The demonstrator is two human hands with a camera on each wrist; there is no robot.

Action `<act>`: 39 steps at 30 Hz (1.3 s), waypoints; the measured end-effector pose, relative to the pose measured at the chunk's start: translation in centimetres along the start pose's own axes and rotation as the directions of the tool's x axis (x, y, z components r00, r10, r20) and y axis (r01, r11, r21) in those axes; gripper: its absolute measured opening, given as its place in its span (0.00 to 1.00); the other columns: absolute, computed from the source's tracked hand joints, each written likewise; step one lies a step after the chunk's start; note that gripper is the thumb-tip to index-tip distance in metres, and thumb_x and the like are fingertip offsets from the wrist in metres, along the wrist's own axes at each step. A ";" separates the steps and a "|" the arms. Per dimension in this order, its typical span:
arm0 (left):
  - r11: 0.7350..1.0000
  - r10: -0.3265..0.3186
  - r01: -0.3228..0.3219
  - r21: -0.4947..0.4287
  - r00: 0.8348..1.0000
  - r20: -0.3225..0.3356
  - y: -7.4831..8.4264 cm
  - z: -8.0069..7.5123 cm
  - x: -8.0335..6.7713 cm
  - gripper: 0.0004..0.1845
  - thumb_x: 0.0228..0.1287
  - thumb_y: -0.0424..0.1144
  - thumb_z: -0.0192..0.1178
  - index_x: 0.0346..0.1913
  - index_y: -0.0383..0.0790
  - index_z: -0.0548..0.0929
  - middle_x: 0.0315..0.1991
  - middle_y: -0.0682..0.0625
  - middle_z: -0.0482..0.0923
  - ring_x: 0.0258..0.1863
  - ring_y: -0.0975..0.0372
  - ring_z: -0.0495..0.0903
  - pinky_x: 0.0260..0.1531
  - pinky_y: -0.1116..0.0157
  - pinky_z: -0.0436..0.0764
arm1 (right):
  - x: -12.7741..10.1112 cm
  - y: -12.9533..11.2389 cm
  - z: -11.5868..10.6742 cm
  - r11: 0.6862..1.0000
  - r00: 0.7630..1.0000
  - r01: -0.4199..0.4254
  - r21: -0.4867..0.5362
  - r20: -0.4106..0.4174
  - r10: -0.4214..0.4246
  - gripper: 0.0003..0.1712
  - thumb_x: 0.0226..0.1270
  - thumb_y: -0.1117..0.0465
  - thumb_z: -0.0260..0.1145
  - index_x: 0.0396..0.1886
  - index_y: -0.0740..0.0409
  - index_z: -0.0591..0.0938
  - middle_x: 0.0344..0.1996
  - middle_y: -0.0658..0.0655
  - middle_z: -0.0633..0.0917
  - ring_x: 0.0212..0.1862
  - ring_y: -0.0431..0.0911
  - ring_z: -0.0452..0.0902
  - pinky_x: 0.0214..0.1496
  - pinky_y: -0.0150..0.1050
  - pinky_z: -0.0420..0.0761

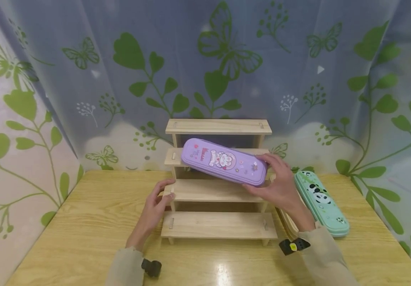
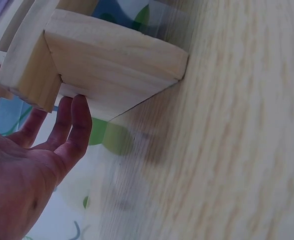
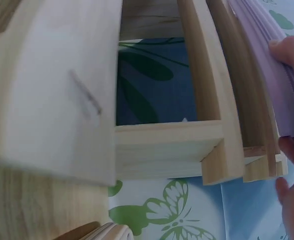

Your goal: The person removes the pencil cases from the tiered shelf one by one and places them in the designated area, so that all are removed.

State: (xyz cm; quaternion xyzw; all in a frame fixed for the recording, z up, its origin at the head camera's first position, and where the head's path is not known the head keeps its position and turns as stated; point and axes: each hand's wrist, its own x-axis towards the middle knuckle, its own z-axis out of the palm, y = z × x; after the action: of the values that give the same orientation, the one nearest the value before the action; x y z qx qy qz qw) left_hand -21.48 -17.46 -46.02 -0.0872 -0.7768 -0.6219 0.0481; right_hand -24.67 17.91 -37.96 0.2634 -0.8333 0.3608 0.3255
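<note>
My right hand point(image 1: 280, 190) grips the right end of a purple pencil case point(image 1: 223, 161), thumb along its near edge and fingers over the far one. A rabbit picture on its lid faces up. The case slants in front of the upper boards of a wooden step stand point(image 1: 219, 226), its left end higher in the head view. At the stand's left side, my left hand point(image 1: 151, 206) holds the end of the second board from the bottom. In the left wrist view, fingertips point(image 2: 79, 102) touch the wood.
On the table right of the stand lies a mint-green pencil case point(image 1: 323, 202) with pandas. Beside it, partly hidden by my right arm, is a cream-edged case point(image 1: 286, 218). A leaf-and-butterfly patterned curtain point(image 1: 176, 35) hangs behind the wooden table point(image 1: 83, 222).
</note>
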 end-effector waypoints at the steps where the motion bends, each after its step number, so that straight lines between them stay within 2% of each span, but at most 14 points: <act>1: 1.000 0.000 0.000 -0.010 1.000 0.003 0.0 0.0 0.0 0.19 0.70 0.45 0.51 0.62 0.63 0.69 0.68 0.54 0.58 0.52 0.51 0.75 0.43 0.58 0.81 | -0.2 0.0 -0.1 1.000 1.000 0.004 -0.004 -0.008 -0.004 0.49 0.23 0.54 0.85 0.54 0.58 0.77 0.50 0.57 0.81 0.54 0.50 0.73 0.60 0.46 0.63; 3: 1.000 0.003 -0.003 -0.024 1.000 0.010 0.0 0.0 0.0 0.19 0.71 0.44 0.51 0.62 0.61 0.69 0.68 0.52 0.58 0.51 0.50 0.76 0.42 0.57 0.82 | -0.6 0.2 -0.4 1.000 1.000 0.005 -0.015 -0.018 -0.005 0.48 0.24 0.54 0.85 0.54 0.59 0.77 0.51 0.57 0.81 0.56 0.50 0.72 0.63 0.46 0.63; 8: 0.999 0.022 -0.021 -0.028 0.999 0.023 0.0 0.0 0.1 0.19 0.71 0.43 0.50 0.63 0.56 0.68 0.67 0.47 0.60 0.48 0.52 0.76 0.40 0.58 0.82 | -1.8 0.4 -1.0 1.000 0.998 0.024 -0.010 -0.060 -0.025 0.48 0.24 0.55 0.85 0.55 0.59 0.77 0.53 0.59 0.79 0.58 0.49 0.71 0.67 0.32 0.64; 12: 1.000 0.022 -0.022 -0.001 1.000 0.021 -0.1 0.0 0.0 0.19 0.72 0.44 0.50 0.63 0.57 0.68 0.68 0.50 0.59 0.51 0.50 0.75 0.42 0.58 0.81 | -2.6 0.8 -1.7 0.998 0.992 0.055 0.003 -0.114 -0.054 0.49 0.22 0.57 0.84 0.55 0.59 0.78 0.53 0.62 0.80 0.56 0.48 0.72 0.60 0.25 0.67; 15: 0.999 0.013 -0.013 0.029 1.000 0.012 -0.1 0.0 -0.1 0.19 0.71 0.46 0.50 0.63 0.60 0.68 0.70 0.54 0.58 0.57 0.49 0.73 0.46 0.58 0.79 | -3.1 1.0 -2.4 0.998 0.988 0.066 0.009 -0.142 -0.064 0.49 0.23 0.57 0.83 0.55 0.61 0.78 0.52 0.62 0.80 0.53 0.44 0.72 0.50 0.23 0.69; 18: 1.000 0.007 -0.007 0.020 1.000 0.008 -0.1 0.0 -0.1 0.18 0.71 0.46 0.51 0.62 0.61 0.69 0.69 0.55 0.58 0.56 0.50 0.73 0.46 0.58 0.79 | -3.6 1.1 -3.1 0.998 0.985 0.066 0.003 -0.160 -0.065 0.48 0.24 0.58 0.82 0.55 0.62 0.77 0.50 0.61 0.81 0.48 0.40 0.71 0.43 0.22 0.67; 24: 0.999 0.025 -0.025 -0.021 0.999 0.027 -0.1 -0.1 -0.1 0.19 0.72 0.43 0.50 0.63 0.57 0.68 0.69 0.50 0.57 0.49 0.51 0.75 0.40 0.59 0.82 | -4.3 1.0 -4.5 0.997 0.975 0.080 -0.004 -0.209 -0.079 0.49 0.18 0.64 0.83 0.53 0.69 0.77 0.47 0.65 0.80 0.46 0.39 0.69 0.43 0.20 0.65; 31: 1.000 0.014 -0.014 0.014 1.000 0.028 0.1 -0.1 -0.2 0.19 0.72 0.45 0.50 0.64 0.59 0.67 0.71 0.53 0.56 0.57 0.48 0.72 0.45 0.58 0.79 | -4.8 -0.4 -6.7 0.997 0.965 0.075 -0.018 -0.250 -0.078 0.45 0.21 0.67 0.80 0.50 0.75 0.77 0.42 0.70 0.80 0.41 0.35 0.69 0.41 0.18 0.65; 39: 1.000 -0.002 0.002 0.002 1.000 0.018 0.0 -0.1 -0.1 0.19 0.71 0.46 0.51 0.63 0.59 0.68 0.70 0.51 0.57 0.58 0.47 0.72 0.45 0.57 0.81 | -6.4 3.1 -8.5 0.998 0.934 0.043 -0.036 -0.353 -0.053 0.45 0.21 0.61 0.83 0.48 0.72 0.79 0.41 0.67 0.82 0.40 0.33 0.70 0.39 0.20 0.66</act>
State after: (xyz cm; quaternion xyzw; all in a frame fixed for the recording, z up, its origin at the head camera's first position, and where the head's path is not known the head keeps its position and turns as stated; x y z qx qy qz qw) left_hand -21.41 -17.55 -45.98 -0.0921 -0.7778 -0.6204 0.0407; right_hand -19.57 27.65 -39.50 0.2099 -0.7596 0.3826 0.4822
